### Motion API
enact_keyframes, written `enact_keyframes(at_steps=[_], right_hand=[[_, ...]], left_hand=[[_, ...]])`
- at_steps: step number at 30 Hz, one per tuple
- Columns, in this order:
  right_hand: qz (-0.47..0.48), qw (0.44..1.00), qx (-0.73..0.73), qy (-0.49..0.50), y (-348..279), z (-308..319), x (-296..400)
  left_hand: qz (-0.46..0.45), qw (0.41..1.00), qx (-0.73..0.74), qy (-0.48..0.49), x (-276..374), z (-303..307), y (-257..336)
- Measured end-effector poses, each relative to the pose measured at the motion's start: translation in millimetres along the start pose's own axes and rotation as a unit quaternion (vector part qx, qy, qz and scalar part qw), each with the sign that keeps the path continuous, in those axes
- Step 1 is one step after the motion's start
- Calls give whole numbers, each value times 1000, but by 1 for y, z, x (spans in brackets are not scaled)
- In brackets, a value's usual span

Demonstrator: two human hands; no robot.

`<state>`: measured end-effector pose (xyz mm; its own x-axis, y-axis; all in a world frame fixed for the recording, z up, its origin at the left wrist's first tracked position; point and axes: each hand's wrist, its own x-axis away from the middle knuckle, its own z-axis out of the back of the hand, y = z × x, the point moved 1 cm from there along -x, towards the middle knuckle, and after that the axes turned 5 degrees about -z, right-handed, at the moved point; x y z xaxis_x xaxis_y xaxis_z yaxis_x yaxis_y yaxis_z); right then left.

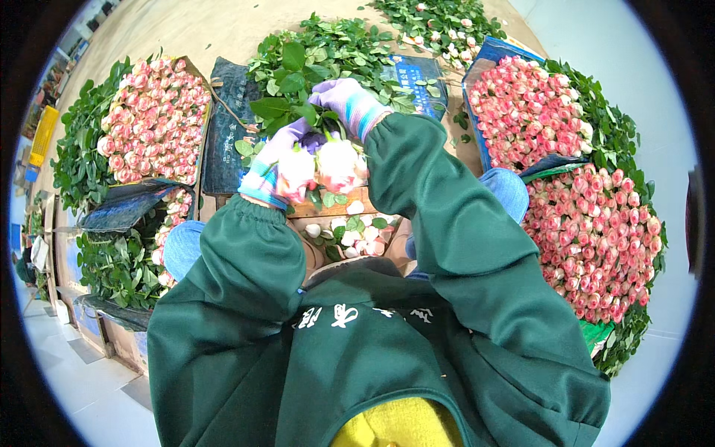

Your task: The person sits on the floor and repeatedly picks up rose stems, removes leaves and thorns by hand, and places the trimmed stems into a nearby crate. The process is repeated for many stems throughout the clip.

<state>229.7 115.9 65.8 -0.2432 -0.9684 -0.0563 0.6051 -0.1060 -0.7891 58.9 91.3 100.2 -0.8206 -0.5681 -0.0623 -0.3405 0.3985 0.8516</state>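
Note:
Two white-and-pink roses, a left bloom and a right bloom, hang heads toward me between my gloved hands. My left hand, in a white, purple and blue knit glove, grips them just behind the blooms. My right hand, gloved alike, curls around the leafy stems farther up; its fingertips are hidden. Broad green leaves on these stems point away from me. Behind them lies a heap of cut rose leaves on the work surface.
Bundled pink roses stand in wrapped stacks at left, far right and near right. Dark printed sheets lie beside the leaf heap. Loose petals lie below my hands. More leaves are at the back.

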Motion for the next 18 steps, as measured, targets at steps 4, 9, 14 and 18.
enact_keyframes(at_steps=[4, 9, 14, 18], right_hand=[[-39, 983, -177, -22, -1, -2, 8], [-109, 969, -217, 50, -19, 40, 88], [-142, 944, -231, -186, -15, 23, 148], [-140, 957, -243, -79, -19, -1, 161]], left_hand=[[129, 959, 226, 113, -5, -8, -7], [119, 961, -201, 151, 27, -33, -21], [-49, 879, -448, 157, 57, -9, -106], [28, 842, -520, 139, 72, 14, -150]])
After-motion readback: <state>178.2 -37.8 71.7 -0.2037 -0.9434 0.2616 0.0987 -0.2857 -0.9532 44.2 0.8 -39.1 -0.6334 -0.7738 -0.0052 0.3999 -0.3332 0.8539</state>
